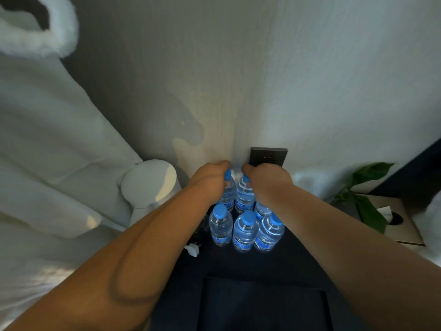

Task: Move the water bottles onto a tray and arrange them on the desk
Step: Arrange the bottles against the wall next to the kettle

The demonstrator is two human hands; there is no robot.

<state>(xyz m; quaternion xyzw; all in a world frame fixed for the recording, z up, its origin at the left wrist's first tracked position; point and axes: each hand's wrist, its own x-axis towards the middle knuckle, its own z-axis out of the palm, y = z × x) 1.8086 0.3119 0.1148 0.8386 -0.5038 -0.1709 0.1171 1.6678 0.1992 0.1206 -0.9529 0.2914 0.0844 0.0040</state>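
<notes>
A: Starting at the left, what's there?

B: White bedding (47, 139) fills that side, with a round white lamp (149, 181) at the corner. A white plug (192, 250) lies on the dark surface (226, 266), just left of the bottles.

A: And the bottles themselves?

B: A cluster of blue-capped water bottles stands upright against the wall (238, 80) in two rows. The front row has three untouched: front left bottle (220, 226), front middle bottle (245, 231), front right bottle (269, 232).

A: What are the hands doing?

B: Both reach to the back row. The left hand (210, 179) is curled over the top of the back left bottle (228, 194), its cap poking out by the fingers. The right hand (267, 181) is closed round the neck of the back middle bottle (244, 194). Each grip looks shut on its bottle, though the fingertips are hidden. A third back bottle (262, 209) sits beneath the right wrist.

A: What does the next move depend on?

B: The bottles' long axes are vertical and the caps lie directly below the knuckles, so I'd judge a straight upward lift is needed to clear the front row.

A: Further right?

B: A dark wall plate (268, 156) behind the right hand, then a leafy plant (365, 187) and a tissue box (391, 220). I can't make out a tray.
</notes>
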